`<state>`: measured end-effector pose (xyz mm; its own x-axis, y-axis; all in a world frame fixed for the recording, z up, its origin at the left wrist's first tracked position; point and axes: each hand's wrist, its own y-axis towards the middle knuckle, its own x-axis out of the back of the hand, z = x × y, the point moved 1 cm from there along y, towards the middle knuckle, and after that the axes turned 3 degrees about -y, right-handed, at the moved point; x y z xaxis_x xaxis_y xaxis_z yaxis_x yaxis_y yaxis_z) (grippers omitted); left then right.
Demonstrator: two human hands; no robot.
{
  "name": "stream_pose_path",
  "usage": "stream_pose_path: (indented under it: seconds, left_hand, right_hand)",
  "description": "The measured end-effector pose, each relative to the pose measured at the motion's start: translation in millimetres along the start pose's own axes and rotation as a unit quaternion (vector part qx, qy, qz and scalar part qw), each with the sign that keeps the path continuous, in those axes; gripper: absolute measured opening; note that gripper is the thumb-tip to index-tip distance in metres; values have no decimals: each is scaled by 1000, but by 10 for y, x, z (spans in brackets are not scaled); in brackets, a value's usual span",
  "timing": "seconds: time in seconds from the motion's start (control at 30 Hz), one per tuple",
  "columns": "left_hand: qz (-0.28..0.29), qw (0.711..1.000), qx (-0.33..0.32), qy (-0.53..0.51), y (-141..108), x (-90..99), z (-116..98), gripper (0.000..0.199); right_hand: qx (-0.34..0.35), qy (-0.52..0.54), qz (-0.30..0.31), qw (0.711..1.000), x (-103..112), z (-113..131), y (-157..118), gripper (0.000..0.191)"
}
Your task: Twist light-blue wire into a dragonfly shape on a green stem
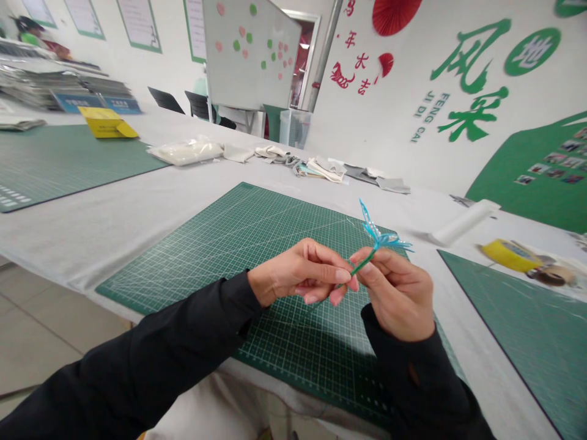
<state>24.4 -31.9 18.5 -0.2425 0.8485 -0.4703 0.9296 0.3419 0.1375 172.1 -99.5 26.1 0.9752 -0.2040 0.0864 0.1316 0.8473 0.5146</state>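
Note:
A blue artificial flower (376,237) with small white beads along its petals sits on a thin green stem (363,264). It is tilted, with the petals toward the upper right. My left hand (308,270) pinches the lower stem between thumb and fingers. Just under the petals, my right hand (398,288) closes on the upper stem with its thumb and fingertips. Both hands are raised over a green gridded cutting mat (220,244), their fingertips nearly meeting. Part of the lower stem is hidden by my left fingers.
Another cutting mat (527,342) lies at right, near a yellow roll (511,254) and a white roll (465,223). Fabric pieces (323,169) and a plastic-wrapped packet (186,151) lie along the back. At left, a yellow box (105,123) stands on a third mat (68,160).

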Motion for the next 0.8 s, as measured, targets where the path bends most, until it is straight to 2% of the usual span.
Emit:
stream_pose_path:
  seconds: [0.1,0.27,0.43,0.53,0.7,0.8]
  left_hand:
    - [17,1000,22,-3,4,-3,11,17]
    - [13,999,28,-11,13,-9,9,17]
    - [-5,999,34,-8,3,-35,-22,21]
    - [-15,1000,23,-9,-7,-39,-34,18]
    - [-35,999,6,0,-12,-14,-41,18]
    - [-45,999,-2,1,-1,-1,-36,19]
  right_hand:
    - [-10,-23,-28,999,19,-29,-12,6]
    - [-18,-18,-1,1000,-5,-8,-17,7]
    - [9,-76,-49,996,13,21,-11,8]
    - [10,-92,-59,994,18,39,-14,7]
    - [2,-53,-70,996,6,50,-14,8]
    - [4,-32,-53,998,13,40,-13,8]
